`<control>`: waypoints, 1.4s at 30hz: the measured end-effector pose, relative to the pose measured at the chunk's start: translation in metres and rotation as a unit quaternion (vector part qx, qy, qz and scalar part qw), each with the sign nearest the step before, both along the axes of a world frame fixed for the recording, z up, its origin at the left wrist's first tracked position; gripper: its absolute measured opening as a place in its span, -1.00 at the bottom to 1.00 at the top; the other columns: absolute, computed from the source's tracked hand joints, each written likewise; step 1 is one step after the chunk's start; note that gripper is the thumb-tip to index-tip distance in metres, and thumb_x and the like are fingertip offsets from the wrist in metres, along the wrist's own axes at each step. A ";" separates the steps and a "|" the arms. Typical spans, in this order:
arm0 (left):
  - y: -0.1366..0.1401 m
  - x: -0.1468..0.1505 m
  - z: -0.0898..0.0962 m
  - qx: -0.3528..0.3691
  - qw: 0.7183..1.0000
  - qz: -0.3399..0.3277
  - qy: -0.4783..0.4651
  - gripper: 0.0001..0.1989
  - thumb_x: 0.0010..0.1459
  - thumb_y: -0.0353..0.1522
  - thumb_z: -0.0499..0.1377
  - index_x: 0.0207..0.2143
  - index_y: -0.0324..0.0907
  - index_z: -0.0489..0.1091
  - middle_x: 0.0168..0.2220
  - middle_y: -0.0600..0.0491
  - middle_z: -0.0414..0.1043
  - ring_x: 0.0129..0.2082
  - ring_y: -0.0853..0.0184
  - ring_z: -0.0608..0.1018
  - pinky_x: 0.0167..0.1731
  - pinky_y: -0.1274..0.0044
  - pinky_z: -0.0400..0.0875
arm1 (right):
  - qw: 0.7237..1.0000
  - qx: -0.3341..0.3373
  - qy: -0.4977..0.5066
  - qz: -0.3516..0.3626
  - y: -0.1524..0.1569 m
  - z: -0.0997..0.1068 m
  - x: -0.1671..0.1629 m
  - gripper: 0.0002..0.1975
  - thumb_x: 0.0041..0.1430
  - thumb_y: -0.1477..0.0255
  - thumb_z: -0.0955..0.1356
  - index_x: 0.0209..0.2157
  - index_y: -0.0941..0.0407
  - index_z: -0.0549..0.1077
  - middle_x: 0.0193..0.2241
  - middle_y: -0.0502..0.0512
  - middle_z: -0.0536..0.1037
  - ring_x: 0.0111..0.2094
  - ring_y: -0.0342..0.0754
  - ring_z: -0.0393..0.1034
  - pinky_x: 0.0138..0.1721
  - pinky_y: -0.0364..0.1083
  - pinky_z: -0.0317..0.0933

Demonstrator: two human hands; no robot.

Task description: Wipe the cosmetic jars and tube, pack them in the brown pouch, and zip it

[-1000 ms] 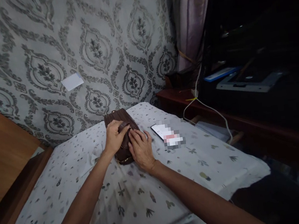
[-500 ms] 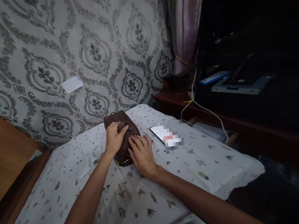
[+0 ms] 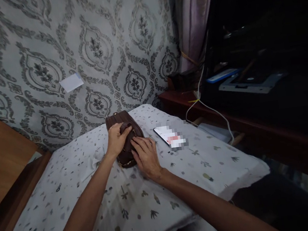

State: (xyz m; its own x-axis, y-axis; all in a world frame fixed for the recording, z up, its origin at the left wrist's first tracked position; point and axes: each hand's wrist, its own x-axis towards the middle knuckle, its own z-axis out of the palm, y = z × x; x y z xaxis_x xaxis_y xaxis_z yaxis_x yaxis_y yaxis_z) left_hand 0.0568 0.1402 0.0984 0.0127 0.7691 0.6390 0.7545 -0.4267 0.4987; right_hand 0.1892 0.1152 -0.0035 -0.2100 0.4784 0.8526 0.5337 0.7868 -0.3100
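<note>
A brown handbag (image 3: 123,116) with pleated sides and gold-coloured metal fittings lies on the patterned white cloth. My left hand (image 3: 117,138) is closed on a raised brown part at the top of the bag, thumb pressed against it. My right hand (image 3: 147,155) grips the near right side, its fingers bent over the bag and its thumb lower down. Both hands hide much of the bag's middle, so I cannot tell whether it is unfastened. To the right of the bag lies a phone (image 3: 170,136) with a lit, partly blurred screen.
A white cloth (image 3: 201,184) with small plant prints covers the surface. Brown wooden furniture (image 3: 5,160) borders it on the left. At the right stand a dark red shelf (image 3: 174,101) and a large dark screen (image 3: 260,42), with a white cable (image 3: 218,112) hanging down. Patterned wallpaper is behind.
The view has shifted slightly, so the bag and phone appear a little higher. Both hands keep nearly the same hold on the bag.
</note>
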 end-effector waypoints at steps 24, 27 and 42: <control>-0.003 -0.001 0.000 -0.003 1.000 0.003 0.009 -0.76 0.15 -0.35 0.25 -0.57 -0.18 0.39 -0.55 0.13 0.38 -0.47 0.37 0.39 -0.41 0.53 0.24 | 0.999 0.020 0.043 -0.014 0.006 -0.004 0.000 -0.72 0.35 0.42 0.26 0.02 0.15 0.45 0.10 0.30 0.46 0.12 0.14 0.28 0.09 0.15 0.19; -0.004 -0.001 0.000 0.001 1.000 0.005 0.016 -0.78 0.15 -0.36 0.25 -0.55 -0.18 0.42 -0.54 0.12 0.39 -0.45 0.36 0.41 -0.38 0.52 0.25 | 0.999 0.016 0.035 -0.008 0.008 -0.004 0.001 -0.70 0.34 0.41 0.27 0.06 0.15 0.43 0.07 0.26 0.49 0.10 0.14 0.28 0.09 0.15 0.17; -0.009 0.002 0.002 -0.006 0.997 -0.001 0.072 -0.77 0.18 -0.38 0.22 -0.55 -0.16 0.38 -0.53 0.13 0.41 -0.41 0.34 0.43 -0.24 0.48 0.29 | 0.999 0.030 0.013 -0.014 0.008 -0.002 0.002 -0.70 0.34 0.42 0.26 0.05 0.17 0.41 0.10 0.29 0.47 0.10 0.17 0.25 0.08 0.17 0.15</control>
